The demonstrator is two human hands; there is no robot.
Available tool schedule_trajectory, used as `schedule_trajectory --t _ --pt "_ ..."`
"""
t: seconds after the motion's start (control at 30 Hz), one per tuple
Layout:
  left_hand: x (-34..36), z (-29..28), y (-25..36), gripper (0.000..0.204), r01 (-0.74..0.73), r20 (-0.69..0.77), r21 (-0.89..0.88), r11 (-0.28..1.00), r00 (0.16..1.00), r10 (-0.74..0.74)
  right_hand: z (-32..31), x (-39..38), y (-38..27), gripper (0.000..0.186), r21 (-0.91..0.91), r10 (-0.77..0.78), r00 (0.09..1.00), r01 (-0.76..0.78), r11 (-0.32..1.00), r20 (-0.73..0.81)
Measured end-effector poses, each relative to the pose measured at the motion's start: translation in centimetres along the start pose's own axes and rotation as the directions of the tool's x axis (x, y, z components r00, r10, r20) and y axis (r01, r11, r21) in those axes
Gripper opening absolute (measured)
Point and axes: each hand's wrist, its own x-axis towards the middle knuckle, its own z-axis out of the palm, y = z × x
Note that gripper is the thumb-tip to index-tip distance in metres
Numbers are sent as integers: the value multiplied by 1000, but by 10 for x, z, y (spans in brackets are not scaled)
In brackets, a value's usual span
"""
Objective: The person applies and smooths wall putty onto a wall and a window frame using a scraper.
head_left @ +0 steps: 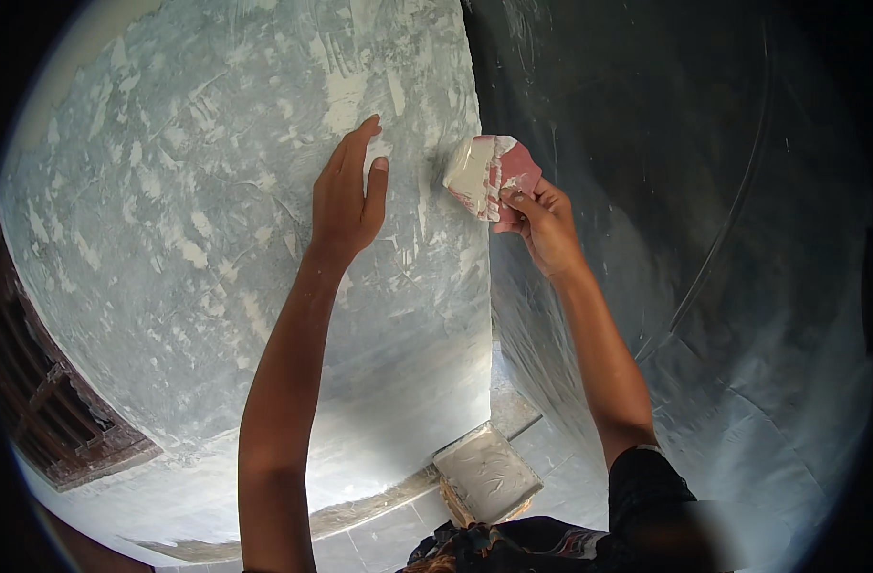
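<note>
A pale grey-blue wall (pixel 188 115) with rough white patches fills the left and middle of the head view. My left hand (pixel 349 196) is raised against or just in front of it, fingers extended and thumb apart, holding nothing; whether it touches the surface I cannot tell. My right hand (pixel 546 224) grips a flat pink scraper (pixel 515 167), which carries a thick band of cream-white paste. The scraper is beside the wall's vertical right edge, right of my left hand.
Dark, wrinkled sheet-like surface (pixel 684 162) on the right. A wooden-barred opening (pixel 50 392) sits low on the left. Near my body, at the wall's foot, is a square board or tray (pixel 479 463) smeared with grey-beige paste, over grey floor tiles (pixel 346 554).
</note>
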Motion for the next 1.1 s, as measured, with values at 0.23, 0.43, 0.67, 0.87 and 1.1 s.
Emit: schedule_trajectory --t 0.23,0.43,0.67,0.87,1.1 --pt "73 -12 -30 43 -130 -5 -9 991 992 130 31 67 -34 18 57 -218 975 220 974 -40" --pt "129 -23 -53 42 -221 -68 51 974 972 224 64 136 -69 16 -114 -562 815 551 827 -139" --pt "186 -23 -90 42 -283 -121 243 928 940 319 82 235 -117 15 -548 -886 461 726 414 -58" --pt "212 -24 -102 43 -327 -146 420 846 896 419 111 279 -157 20 -770 -932 358 609 188 56" --pt "236 -41 -110 43 -357 -142 479 802 870 472 151 343 -176 35 -873 -880 475 438 217 20"
